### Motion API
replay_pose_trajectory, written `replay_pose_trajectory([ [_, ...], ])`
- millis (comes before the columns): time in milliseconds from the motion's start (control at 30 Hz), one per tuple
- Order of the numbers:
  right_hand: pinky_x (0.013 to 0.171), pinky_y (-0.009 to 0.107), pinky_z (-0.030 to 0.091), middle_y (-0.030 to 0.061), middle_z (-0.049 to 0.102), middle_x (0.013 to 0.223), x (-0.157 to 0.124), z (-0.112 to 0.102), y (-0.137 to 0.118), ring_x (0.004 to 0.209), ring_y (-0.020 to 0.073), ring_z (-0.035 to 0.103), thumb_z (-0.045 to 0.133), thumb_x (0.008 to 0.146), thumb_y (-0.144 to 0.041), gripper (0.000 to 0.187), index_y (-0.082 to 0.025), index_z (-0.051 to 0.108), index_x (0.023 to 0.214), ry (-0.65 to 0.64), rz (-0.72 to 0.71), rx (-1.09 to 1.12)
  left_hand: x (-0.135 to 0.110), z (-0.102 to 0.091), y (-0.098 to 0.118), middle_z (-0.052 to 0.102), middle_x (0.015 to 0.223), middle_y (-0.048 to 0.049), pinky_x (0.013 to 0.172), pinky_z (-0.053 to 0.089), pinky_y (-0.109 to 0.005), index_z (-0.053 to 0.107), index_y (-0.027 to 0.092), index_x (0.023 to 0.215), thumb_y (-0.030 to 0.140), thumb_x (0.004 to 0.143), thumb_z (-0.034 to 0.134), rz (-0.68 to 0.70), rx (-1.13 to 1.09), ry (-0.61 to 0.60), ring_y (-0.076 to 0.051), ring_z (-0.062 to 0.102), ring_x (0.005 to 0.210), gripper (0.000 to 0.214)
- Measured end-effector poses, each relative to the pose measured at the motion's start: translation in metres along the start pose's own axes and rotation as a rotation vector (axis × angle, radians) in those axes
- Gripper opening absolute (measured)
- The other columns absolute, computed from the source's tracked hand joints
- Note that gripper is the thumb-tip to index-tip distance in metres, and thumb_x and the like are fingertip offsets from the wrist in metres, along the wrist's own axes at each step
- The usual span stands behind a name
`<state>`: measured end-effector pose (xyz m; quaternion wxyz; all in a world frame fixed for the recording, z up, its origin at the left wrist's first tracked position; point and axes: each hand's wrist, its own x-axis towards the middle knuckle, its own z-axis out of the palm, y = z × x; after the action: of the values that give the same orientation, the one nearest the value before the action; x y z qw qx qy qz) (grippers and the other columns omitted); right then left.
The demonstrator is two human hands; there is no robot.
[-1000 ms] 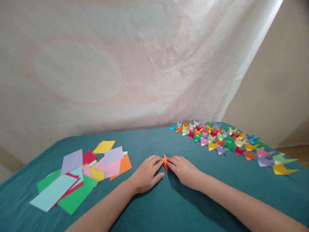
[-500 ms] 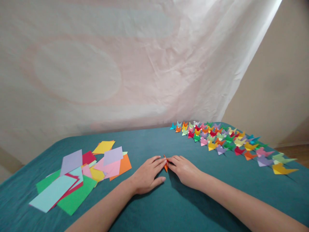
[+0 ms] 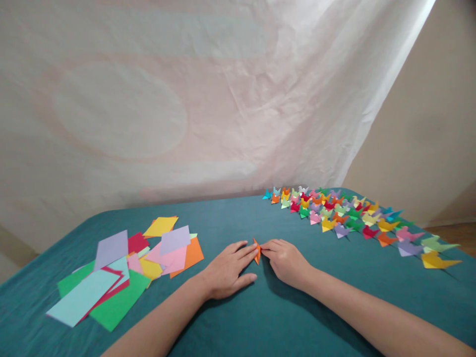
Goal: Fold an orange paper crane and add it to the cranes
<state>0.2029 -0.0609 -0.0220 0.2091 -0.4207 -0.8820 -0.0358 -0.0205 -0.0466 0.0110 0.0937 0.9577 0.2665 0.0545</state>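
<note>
A small orange folded paper (image 3: pixel 256 250) stands on the teal tablecloth (image 3: pixel 238 317) between my two hands. My left hand (image 3: pixel 226 270) lies low on the cloth, its fingertips pressed against the paper's left side. From the right, my right hand (image 3: pixel 284 262) pinches the paper's upper edge with curled fingers. Most of the paper is hidden by my fingertips.
Loose coloured paper squares (image 3: pixel 122 267) lie scattered at the left of the table. Rows of several small folded paper birds (image 3: pixel 345 218) run along the right side. A pale wrinkled sheet (image 3: pixel 186 99) hangs behind the table.
Both hands stayed on the orange paper. The paper's flap has been pressed flatter and narrower, and my right fingers have curled in closer to it.
</note>
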Motion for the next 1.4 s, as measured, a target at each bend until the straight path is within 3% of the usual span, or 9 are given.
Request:
replay_pose_trajectory([
  [167,0.089,0.033,0.043,0.0076,0.062,0.110,-0.001,-0.002,0.001,0.098,0.0183,0.055,0.042,0.078,-0.001,0.041,-0.017,0.061,0.112,0.052,0.051,0.041,0.000,0.002,-0.001,0.033,0.144,-0.0077,0.108,0.021,-0.043,0.028,0.020,0.140,0.054,0.091,0.030,-0.010,0.013,0.001,-0.028,0.025,0.132,0.060],
  [300,0.087,0.034,0.042,0.0083,0.060,0.113,0.000,-0.002,0.002,0.101,0.0193,0.053,0.043,0.083,-0.004,0.040,-0.019,0.058,0.118,0.015,0.023,0.018,0.000,0.003,-0.002,0.036,0.142,-0.0093,0.106,0.024,-0.046,0.032,0.020,0.139,0.053,0.091,0.032,-0.014,0.027,0.028,-0.029,0.028,0.130,0.058],
  [567,0.085,0.033,0.040,0.0086,0.061,0.108,0.002,-0.001,0.001,0.098,0.0190,0.051,0.047,0.087,-0.011,0.031,-0.020,0.061,0.113,-0.033,0.009,-0.011,-0.002,0.001,0.000,0.039,0.140,-0.0055,0.104,0.028,-0.047,0.042,0.029,0.132,0.046,0.091,0.038,0.040,0.022,0.084,-0.029,0.033,0.126,0.044],
  [1000,0.079,0.034,0.036,0.0109,0.054,0.109,0.013,-0.013,-0.008,0.097,0.0226,0.045,0.045,0.087,-0.014,0.037,-0.018,0.052,0.123,-0.196,0.027,-0.133,-0.001,-0.006,0.003,0.044,0.129,-0.0085,0.101,0.030,-0.044,0.048,0.028,0.128,0.048,0.090,0.040,0.060,0.040,0.103,-0.026,0.038,0.118,0.044],
  [1400,0.077,0.032,0.038,0.0106,0.052,0.107,0.025,-0.010,-0.003,0.096,0.0217,0.045,0.040,0.092,-0.016,0.034,-0.018,0.051,0.124,-0.242,0.055,-0.130,-0.002,-0.005,0.002,0.046,0.127,-0.0071,0.101,0.031,-0.044,0.048,0.030,0.128,0.050,0.089,0.041,0.059,0.027,0.124,-0.026,0.040,0.117,0.044],
])
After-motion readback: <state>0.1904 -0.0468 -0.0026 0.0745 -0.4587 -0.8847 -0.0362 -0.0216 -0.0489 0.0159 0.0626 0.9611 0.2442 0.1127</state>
